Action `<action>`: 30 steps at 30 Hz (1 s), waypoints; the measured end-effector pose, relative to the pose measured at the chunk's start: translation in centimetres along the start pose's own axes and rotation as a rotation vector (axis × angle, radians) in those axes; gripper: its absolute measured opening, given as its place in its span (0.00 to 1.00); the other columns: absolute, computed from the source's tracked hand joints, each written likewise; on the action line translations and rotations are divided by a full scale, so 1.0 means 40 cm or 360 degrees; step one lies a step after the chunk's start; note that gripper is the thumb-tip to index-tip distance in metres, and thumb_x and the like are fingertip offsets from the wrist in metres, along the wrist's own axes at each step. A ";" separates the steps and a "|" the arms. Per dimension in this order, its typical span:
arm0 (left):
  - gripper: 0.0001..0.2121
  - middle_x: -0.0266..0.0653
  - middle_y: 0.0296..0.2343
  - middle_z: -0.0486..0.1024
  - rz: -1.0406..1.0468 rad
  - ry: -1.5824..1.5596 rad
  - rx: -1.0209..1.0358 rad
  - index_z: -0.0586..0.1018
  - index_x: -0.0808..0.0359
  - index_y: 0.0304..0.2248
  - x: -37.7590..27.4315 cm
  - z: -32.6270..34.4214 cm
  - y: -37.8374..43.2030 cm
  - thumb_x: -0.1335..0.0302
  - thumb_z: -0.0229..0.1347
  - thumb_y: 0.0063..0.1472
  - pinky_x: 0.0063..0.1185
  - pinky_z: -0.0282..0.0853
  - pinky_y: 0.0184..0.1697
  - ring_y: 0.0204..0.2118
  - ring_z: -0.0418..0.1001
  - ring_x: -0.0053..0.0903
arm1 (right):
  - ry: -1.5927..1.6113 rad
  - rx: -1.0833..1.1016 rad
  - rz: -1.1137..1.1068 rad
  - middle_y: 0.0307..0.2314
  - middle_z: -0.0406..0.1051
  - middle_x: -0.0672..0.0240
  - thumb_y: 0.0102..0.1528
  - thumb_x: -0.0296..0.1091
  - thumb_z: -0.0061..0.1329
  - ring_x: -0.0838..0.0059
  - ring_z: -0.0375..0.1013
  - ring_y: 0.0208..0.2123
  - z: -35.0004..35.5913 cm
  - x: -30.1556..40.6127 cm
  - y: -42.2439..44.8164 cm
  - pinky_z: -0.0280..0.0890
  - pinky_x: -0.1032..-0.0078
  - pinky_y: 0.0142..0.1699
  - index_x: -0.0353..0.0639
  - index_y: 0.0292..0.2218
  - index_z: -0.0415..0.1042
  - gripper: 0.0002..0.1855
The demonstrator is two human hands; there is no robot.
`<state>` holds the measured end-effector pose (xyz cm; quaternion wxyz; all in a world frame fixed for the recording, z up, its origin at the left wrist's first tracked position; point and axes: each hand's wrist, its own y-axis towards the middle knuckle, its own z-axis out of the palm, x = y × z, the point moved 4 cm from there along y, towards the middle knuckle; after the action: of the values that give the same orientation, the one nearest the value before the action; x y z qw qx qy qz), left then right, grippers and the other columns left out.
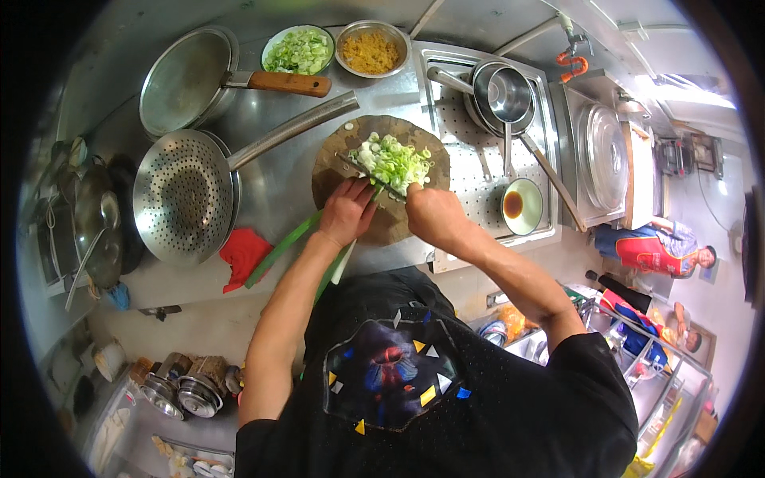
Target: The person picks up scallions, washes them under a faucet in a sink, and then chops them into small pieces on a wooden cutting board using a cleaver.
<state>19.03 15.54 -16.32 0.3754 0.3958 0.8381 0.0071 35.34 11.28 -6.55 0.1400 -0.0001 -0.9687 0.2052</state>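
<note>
On a round wooden chopping block (pixel 381 230) lies a heap of sliced scallion (pixel 394 161), white and pale green. My right hand (pixel 439 216) grips a knife (pixel 372 177), its dark blade lying along the near side of the heap. Just left of the blade, my left hand (pixel 348 210) presses the long scallion stalks (pixel 284 250) to the block. Their green leaves trail out under my wrist past the counter's front edge. The knife's handle is hidden inside my right fist.
Left of the block are a perforated ladle (pixel 184 194), a lidded pan (pixel 186 83) and a red cloth (pixel 244 257). Behind stand bowls of chopped greens (pixel 300 51) and yellow food (pixel 369 54). Rightward, a perforated tray (pixel 451 143) bears saucepans (pixel 504 92) and a sauce bowl (pixel 532 209). Two people are farther right.
</note>
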 end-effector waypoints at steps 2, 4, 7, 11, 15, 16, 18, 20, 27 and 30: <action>0.15 0.40 0.43 0.75 0.0024 -0.0009 -0.0041 0.79 0.66 0.42 -0.008 0.000 0.003 0.71 0.59 0.55 0.32 0.71 0.50 0.47 0.71 0.38 | 0.0049 -0.0083 -0.0058 0.21 0.75 0.49 0.47 0.28 0.48 0.48 0.77 0.26 0.064 -0.021 0.031 0.71 0.56 0.32 0.32 0.30 0.68 0.08; 0.15 0.41 0.42 0.75 0.0021 -0.0032 -0.0057 0.80 0.67 0.41 -0.005 -0.006 -0.001 0.72 0.61 0.53 0.32 0.71 0.49 0.45 0.71 0.40 | 0.0043 -0.0065 -0.0048 0.22 0.75 0.48 0.47 0.27 0.48 0.48 0.77 0.26 0.061 -0.005 0.049 0.71 0.57 0.32 0.32 0.30 0.68 0.08; 0.14 0.42 0.41 0.75 0.0022 0.0007 -0.0094 0.80 0.67 0.39 0.000 -0.005 -0.017 0.72 0.62 0.52 0.33 0.71 0.49 0.45 0.72 0.40 | 0.0034 -0.0006 -0.0007 0.21 0.75 0.47 0.47 0.26 0.47 0.47 0.77 0.25 0.010 0.003 0.017 0.71 0.57 0.31 0.32 0.29 0.68 0.08; 0.14 0.42 0.41 0.75 0.0031 0.0020 -0.0064 0.80 0.68 0.38 -0.012 -0.001 -0.011 0.71 0.62 0.52 0.33 0.71 0.48 0.45 0.71 0.39 | 0.0059 -0.0103 -0.0079 0.21 0.74 0.46 0.48 0.26 0.46 0.47 0.77 0.25 0.092 -0.024 0.037 0.71 0.56 0.31 0.32 0.29 0.68 0.07; 0.16 0.44 0.42 0.75 0.0093 0.0111 -0.0067 0.80 0.70 0.39 -0.027 -0.013 0.001 0.74 0.61 0.49 0.33 0.69 0.51 0.47 0.71 0.39 | 0.0101 -0.0259 -0.0076 0.20 0.74 0.47 0.47 0.29 0.48 0.47 0.77 0.24 0.087 -0.038 0.056 0.71 0.55 0.30 0.33 0.28 0.67 0.08; 0.16 0.45 0.42 0.75 0.0085 0.0128 -0.0040 0.79 0.70 0.40 -0.035 -0.020 0.001 0.75 0.60 0.49 0.33 0.68 0.52 0.47 0.71 0.39 | 0.0098 -0.0276 -0.0097 0.20 0.74 0.48 0.47 0.30 0.49 0.47 0.77 0.24 0.093 -0.046 0.059 0.71 0.56 0.29 0.33 0.28 0.67 0.08; 0.18 0.46 0.43 0.75 0.0054 0.0090 0.0021 0.79 0.71 0.42 -0.045 -0.027 -0.011 0.76 0.58 0.48 0.33 0.67 0.53 0.48 0.70 0.40 | 0.0072 -0.0212 -0.0087 0.20 0.74 0.48 0.48 0.29 0.48 0.47 0.77 0.24 0.103 -0.041 0.048 0.71 0.56 0.29 0.33 0.29 0.68 0.08; 0.19 0.46 0.44 0.75 0.0081 0.0096 -0.0004 0.78 0.71 0.42 -0.037 -0.028 -0.013 0.75 0.58 0.48 0.33 0.67 0.53 0.48 0.70 0.40 | 0.0038 -0.0131 -0.0059 0.20 0.74 0.47 0.48 0.27 0.47 0.46 0.77 0.24 0.098 -0.043 0.045 0.71 0.56 0.30 0.33 0.30 0.68 0.07; 0.20 0.46 0.46 0.73 0.0080 0.0083 -0.0012 0.77 0.70 0.45 -0.015 -0.014 -0.019 0.75 0.58 0.50 0.34 0.67 0.53 0.47 0.70 0.42 | 0.0054 -0.0042 -0.0081 0.22 0.76 0.49 0.47 0.27 0.48 0.49 0.78 0.26 0.061 0.006 0.042 0.72 0.57 0.32 0.33 0.30 0.68 0.08; 0.19 0.46 0.45 0.74 0.0085 0.0072 -0.0054 0.77 0.70 0.44 -0.015 -0.007 -0.028 0.75 0.58 0.51 0.35 0.67 0.52 0.47 0.70 0.43 | 0.0009 0.0007 -0.0024 0.20 0.75 0.49 0.46 0.27 0.49 0.49 0.77 0.25 0.036 0.003 0.019 0.72 0.58 0.30 0.33 0.29 0.69 0.08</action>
<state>18.35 14.46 -16.09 0.3627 0.4114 0.8352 0.0401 34.78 11.43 -8.08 0.1444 0.0068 -0.9678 0.2061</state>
